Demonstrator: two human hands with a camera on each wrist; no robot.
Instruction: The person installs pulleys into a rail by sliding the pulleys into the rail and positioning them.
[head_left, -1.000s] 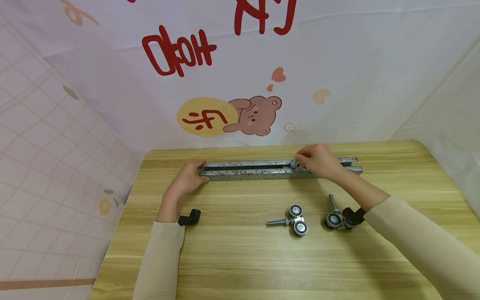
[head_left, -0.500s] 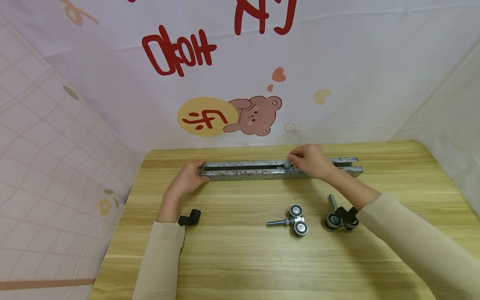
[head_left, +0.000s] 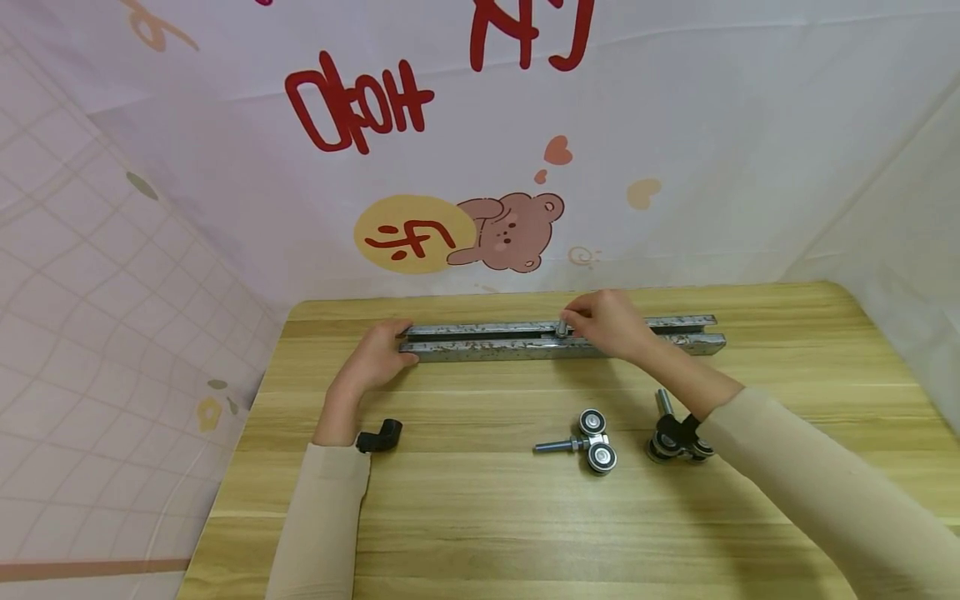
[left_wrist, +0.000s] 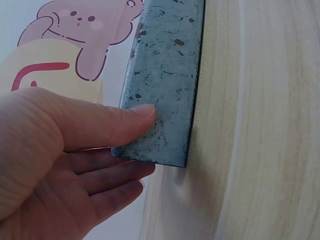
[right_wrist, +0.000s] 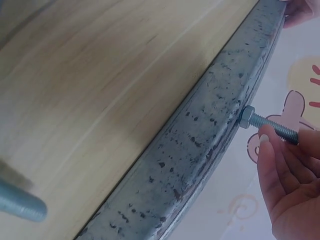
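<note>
A long, speckled metal rail [head_left: 487, 344] with a slot along its top lies across the back of the table. My left hand [head_left: 375, 354] holds its left end, the thumb [left_wrist: 135, 117] against the near side wall in the left wrist view. From the slot, right of the rail's middle, a threaded bolt [head_left: 562, 328] stands up. My right hand [head_left: 611, 323] pinches this bolt between thumb and fingers. A hex nut [right_wrist: 247, 116] sits at the bolt's base, next to the rail's edge. Whatever the bolt joins inside the rail is hidden.
A trolley roller [head_left: 592, 446] with a threaded bolt lies in front of the rail, its bolt pointing left. Right of it, another roller [head_left: 663, 442] is partly covered by the right wrist's black camera [head_left: 678, 428]. A printed cloth wall [head_left: 712, 167] rises behind the table.
My right hand has slid the bolt leftward along the rail's slot. The left hand, the rail and the two loose rollers have stayed in place.
</note>
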